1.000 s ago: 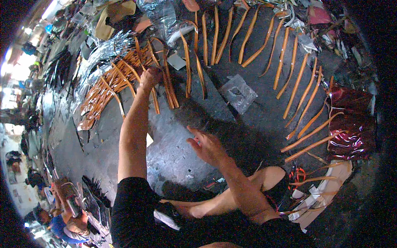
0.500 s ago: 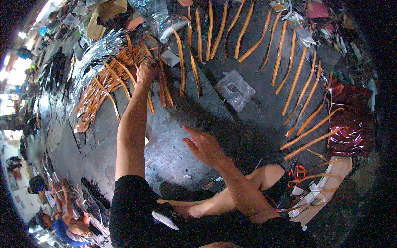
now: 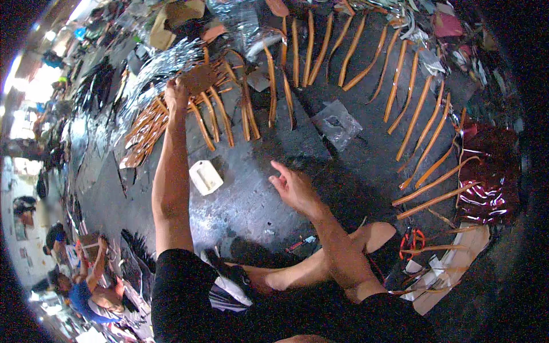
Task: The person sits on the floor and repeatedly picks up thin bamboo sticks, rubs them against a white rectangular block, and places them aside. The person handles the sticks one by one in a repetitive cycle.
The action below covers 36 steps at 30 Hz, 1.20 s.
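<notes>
Out goes the left hand (image 3: 176,96), beyond the white tag (image 3: 213,186), fingers curled at the edge of a flat brown piece (image 3: 199,79); whether they pinch it, I cannot tell. The right hand (image 3: 296,187) hangs to the tag's right, thumb and forefinger spread, nothing between them.

Now the surroundings! Beyond the tag and to its left, a heap of brown strips (image 3: 139,136) lies against a silvery heap (image 3: 150,67). The left forearm runs just left of the tag, covering some floor (image 3: 243,183). A clear plastic sheet (image 3: 338,124) lies beyond and right of the tag, inside the arc of laid-out brown strips (image 3: 405,124). Far right of it, a dark red sheet (image 3: 489,197) and a pale board (image 3: 449,274).

And the count: one tag, one clear sheet, one red sheet, one board; three strips just beyond the tag, over twenty along the arc.
</notes>
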{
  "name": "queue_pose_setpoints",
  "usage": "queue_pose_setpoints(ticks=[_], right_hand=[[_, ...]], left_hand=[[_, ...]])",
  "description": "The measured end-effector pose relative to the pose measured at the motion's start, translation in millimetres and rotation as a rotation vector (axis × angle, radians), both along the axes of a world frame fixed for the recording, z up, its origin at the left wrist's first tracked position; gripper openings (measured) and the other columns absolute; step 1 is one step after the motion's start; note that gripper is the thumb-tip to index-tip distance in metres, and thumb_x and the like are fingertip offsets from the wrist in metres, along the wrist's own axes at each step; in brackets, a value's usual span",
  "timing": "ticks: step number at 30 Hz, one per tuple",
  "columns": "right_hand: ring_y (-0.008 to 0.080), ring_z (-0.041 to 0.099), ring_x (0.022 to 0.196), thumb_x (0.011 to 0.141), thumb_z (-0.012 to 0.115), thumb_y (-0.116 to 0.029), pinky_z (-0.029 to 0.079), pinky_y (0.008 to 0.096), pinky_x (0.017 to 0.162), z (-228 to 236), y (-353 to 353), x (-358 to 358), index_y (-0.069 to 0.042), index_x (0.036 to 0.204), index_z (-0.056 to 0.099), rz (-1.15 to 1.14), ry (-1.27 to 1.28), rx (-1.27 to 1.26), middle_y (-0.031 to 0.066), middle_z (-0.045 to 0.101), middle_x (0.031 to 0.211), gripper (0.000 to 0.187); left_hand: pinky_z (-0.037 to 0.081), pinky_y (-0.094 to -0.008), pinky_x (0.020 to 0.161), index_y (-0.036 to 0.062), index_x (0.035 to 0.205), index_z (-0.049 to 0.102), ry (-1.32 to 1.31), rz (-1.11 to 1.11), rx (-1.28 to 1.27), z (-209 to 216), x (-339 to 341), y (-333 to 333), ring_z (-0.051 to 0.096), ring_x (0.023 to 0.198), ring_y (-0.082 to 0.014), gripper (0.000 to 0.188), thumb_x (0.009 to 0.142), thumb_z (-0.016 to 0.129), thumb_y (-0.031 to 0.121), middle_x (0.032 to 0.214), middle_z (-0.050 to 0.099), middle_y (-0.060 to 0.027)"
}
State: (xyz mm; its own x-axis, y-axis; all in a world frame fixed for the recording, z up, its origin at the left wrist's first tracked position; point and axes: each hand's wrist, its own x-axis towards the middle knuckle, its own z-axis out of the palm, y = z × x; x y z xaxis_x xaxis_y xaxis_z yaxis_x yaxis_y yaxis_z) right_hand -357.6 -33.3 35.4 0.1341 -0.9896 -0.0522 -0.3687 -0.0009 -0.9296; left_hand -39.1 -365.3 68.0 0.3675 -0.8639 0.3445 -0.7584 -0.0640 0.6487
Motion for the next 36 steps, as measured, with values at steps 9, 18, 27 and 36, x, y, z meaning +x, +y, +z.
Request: queue_pose_setpoints(ticks=[9, 18, 27, 36], right_hand=[[0.0268, 0.064, 0.075, 0.092, 0.059, -0.03, 0.05, 0.0372, 0.072, 28, 11, -12, -0.007, 0.13, 0.052, -0.013, 0.082, -0.055, 0.0149, 0.067, 0.086, 0.045], [0.0283, 0.065, 0.077, 0.092, 0.059, -0.028, 0.049, 0.0372, 0.074, 34, 35, 5, -0.006, 0.129, 0.053, 0.124, 0.251, -0.064, 0.0162, 0.067, 0.085, 0.043], [0.0379, 0.065, 0.085, 0.091, 0.054, -0.039, 0.05, 0.0463, 0.078, 4, 62, 24, -0.003, 0.143, 0.032, -0.025, 0.699, -0.048, 0.0218, 0.067, 0.09, 0.067], [0.0463, 0.062, 0.092, 0.091, 0.053, -0.04, 0.047, 0.0526, 0.086, 13, 100, 5, -0.008, 0.149, 0.017, 0.262, 0.839, 0.134, 0.0304, 0.064, 0.097, 0.075]], left_hand=[[0.049, -0.0482, 0.062, 0.0007, 0.099, 0.057, -0.314, -0.256, -0.018, 94, 24, 193, 0.064, 0.076, -0.0431, 0.019, 0.091, 0.052, 0.018, 0.082, 0.064, -0.0262], [0.054, -0.0449, 0.069, 0.0054, 0.107, 0.061, -0.618, -0.487, 0.279, 0, -33, 359, 0.065, 0.081, -0.0368, 0.023, 0.087, 0.056, 0.016, 0.099, 0.064, -0.0196], [0.052, -0.0404, 0.074, 0.0042, 0.12, 0.058, -0.026, -0.082, 0.234, -71, 74, 352, 0.067, 0.088, -0.0323, 0.041, 0.084, 0.066, 0.024, 0.097, 0.068, -0.0188], [0.054, -0.0289, 0.054, 0.0044, 0.117, 0.061, 0.761, -0.053, 0.307, -95, 34, 330, 0.066, 0.064, -0.0164, 0.039, 0.083, 0.072, 0.02, 0.088, 0.068, -0.0147]])
